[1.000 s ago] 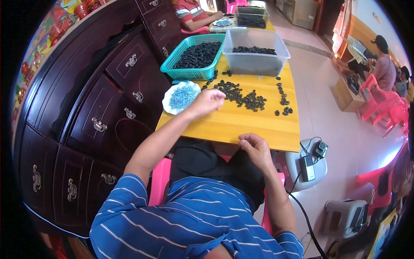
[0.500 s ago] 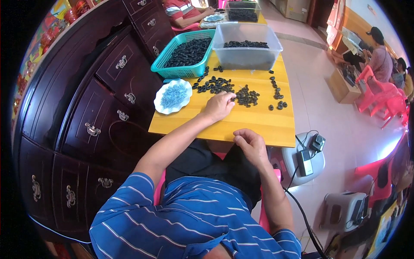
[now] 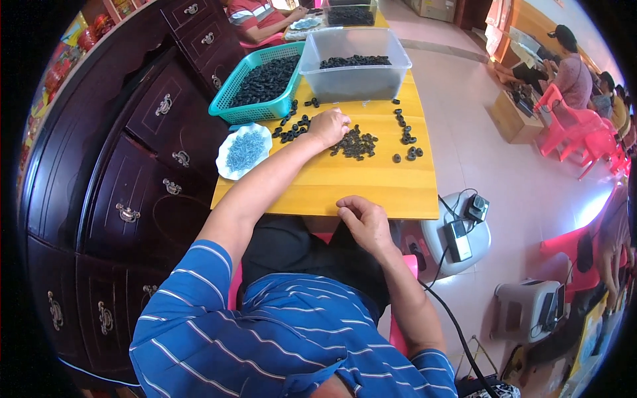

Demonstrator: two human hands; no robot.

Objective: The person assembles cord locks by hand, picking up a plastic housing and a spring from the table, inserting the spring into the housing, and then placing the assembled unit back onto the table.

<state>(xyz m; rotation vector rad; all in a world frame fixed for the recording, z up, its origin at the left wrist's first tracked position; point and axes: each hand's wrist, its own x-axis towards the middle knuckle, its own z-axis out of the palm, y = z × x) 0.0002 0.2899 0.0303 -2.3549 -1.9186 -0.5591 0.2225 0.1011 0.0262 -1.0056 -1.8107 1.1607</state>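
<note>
Left arm stretched forward across the yellow wooden counter (image 3: pixel 371 192), forearm bare, elbow nearly straight. Left hand (image 3: pixel 327 126) rests palm down, fingers curled narrow and bunched onto the scattered black rings (image 3: pixel 355 142). Whether a ring sits between the fingertips cannot be told; the knuckles hide it.

Right hand (image 3: pixel 363 222) lies at the counter's near edge, wrist bent, fingers (image 3: pixel 348 204) loosely curled over the lip. It grips nothing that shows.

The main heap of black rings lies just right of the left hand, mid-counter. A smaller strand trails left of that hand, toward the white scalloped plate (image 3: pixel 229 169). A few loose rings sit farther right of the heap, near the counter's right edge.

The white plate holds small pale blue pieces and sits at the counter's left edge, overhanging it slightly. Beyond the left hand, at the counter's far end, stand a teal basket (image 3: pixel 229 99) full of black rings and, just right of it, a clear plastic tub (image 3: pixel 355 76) with a thin layer of them.

Bare wood between the heap and the near edge. Dark wooden drawers (image 3: pixel 133 172) run close along the counter's left side; tiled floor (image 3: pixel 504 172) opens on the right.
</note>
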